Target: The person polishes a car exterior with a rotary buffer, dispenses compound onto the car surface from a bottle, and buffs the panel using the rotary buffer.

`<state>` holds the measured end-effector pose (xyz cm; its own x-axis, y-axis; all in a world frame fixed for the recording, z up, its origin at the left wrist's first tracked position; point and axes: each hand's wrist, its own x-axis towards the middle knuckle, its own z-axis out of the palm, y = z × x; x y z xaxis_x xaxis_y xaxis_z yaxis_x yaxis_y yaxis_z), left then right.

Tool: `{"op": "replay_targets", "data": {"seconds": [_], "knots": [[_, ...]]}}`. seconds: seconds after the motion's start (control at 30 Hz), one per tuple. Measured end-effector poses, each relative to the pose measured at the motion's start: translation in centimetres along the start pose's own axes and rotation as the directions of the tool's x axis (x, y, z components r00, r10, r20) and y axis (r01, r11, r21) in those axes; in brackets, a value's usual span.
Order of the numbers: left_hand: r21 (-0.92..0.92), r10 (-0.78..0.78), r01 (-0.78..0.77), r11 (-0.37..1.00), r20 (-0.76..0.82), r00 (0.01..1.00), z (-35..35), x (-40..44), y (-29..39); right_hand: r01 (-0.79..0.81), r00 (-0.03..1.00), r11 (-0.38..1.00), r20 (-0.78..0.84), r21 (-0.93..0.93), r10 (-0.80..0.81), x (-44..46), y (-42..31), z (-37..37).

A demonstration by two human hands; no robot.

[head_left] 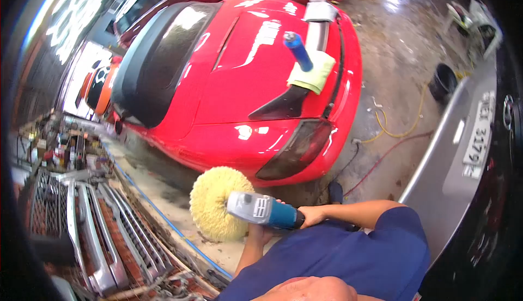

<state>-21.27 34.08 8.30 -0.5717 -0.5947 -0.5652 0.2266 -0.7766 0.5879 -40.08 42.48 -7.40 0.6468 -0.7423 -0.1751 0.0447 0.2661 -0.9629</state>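
I see a spoiler [280, 105] carrying a green cloth [321, 78] under a blue bottle [298, 51]. On my feed, the floor [381, 50] bears a yellow hose [403, 134].

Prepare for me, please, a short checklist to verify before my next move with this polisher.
1. Right hand gripping the rear of the polisher: ok.
2. Left hand holding it near the head: ok, though partly hidden.
3. Polisher stopped: cannot tell from one picture.
4. Yellow pad clear of the red car: cannot tell; they overlap in view.
5. Spoiler free of loose things: not ok; a green cloth and blue cylinder rest there.
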Motion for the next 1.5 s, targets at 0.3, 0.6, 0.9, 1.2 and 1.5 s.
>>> {"op": "replay_targets", "data": {"seconds": [0.3,0.6,0.9,1.2,1.5], "knots": [[-0.094,0.303,-0.315,0.944,-0.127,0.945,2.7,3.4,-0.2,0.139,0.989,0.982,-0.062,0.129,-0.132,-1.0,-2.0,-1.4],[-0.067,0.313,-0.327,0.943,-0.166,0.935,0.4,4.9,-0.7,0.287,0.914,0.958,-0.302,0.004,-0.272,-0.8,-11.0,-3.0],[0.676,-0.121,-0.058,0.734,0.214,0.969,1.3,-2.6,5.9,0.026,0.698,0.973,-0.693,-0.227,-0.181,-5.3,-11.7,-0.3],[0.443,0.523,-0.391,-0.807,0.843,-0.126,12.3,-18.8,30.7,0.157,0.148,0.986,-0.986,-0.059,-0.083,-9.4,-8.2,-3.5],[-0.037,-0.027,-0.429,-0.903,0.999,-0.030,14.2,-17.9,32.0,-0.063,-0.364,0.923,-0.870,0.379,0.332,-15.6,1.1,-7.0]]}}
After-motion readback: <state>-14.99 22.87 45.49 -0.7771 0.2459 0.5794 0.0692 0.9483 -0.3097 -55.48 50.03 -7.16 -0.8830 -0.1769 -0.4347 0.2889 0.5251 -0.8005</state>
